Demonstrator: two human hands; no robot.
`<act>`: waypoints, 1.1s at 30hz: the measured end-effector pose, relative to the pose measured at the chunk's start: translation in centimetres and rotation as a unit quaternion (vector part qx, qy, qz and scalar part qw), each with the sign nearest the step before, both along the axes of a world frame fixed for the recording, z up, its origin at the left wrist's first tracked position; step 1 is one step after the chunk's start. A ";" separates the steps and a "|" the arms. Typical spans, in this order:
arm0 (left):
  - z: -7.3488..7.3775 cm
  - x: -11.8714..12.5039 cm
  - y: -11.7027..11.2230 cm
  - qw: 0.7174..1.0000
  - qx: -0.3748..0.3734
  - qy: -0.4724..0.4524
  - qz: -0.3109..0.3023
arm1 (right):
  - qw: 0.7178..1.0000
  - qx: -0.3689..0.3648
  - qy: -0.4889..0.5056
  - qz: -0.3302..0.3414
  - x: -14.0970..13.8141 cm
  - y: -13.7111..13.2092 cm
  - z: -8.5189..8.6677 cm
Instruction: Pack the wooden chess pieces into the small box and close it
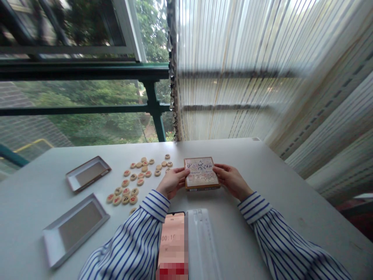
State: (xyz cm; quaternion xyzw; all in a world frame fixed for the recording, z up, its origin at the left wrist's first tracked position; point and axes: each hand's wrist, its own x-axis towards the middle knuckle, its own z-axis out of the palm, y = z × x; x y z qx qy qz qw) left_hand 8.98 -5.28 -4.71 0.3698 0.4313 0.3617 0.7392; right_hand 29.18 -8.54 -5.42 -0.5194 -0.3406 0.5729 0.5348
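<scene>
Phone (pixel 171 237) and translucent case (pixel 202 245) lie between striped sleeves (pixel 125 241), before the box (pixel 202 173)

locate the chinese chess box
In the head view, the Chinese chess box is right of the round pieces, between the left hand and right hand.

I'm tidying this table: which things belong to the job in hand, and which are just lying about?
Job in hand:
chess box, held between left hand and right hand
game pieces, likely
far open tray and near open tray, probably

Apparently just lying about:
phone
translucent plastic item
</scene>
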 end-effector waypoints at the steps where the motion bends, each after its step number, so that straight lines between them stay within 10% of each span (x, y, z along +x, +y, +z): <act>1: 0.1 0.0 0.0 1.000 -0.001 -0.004 -0.001 | 1.000 0.000 0.003 0.001 0.0 -0.1 0.1; 33: 3.0 6.9 -0.5 0.998 0.016 0.064 0.001 | 0.997 0.040 -0.044 -0.042 6.8 -1.2 2.5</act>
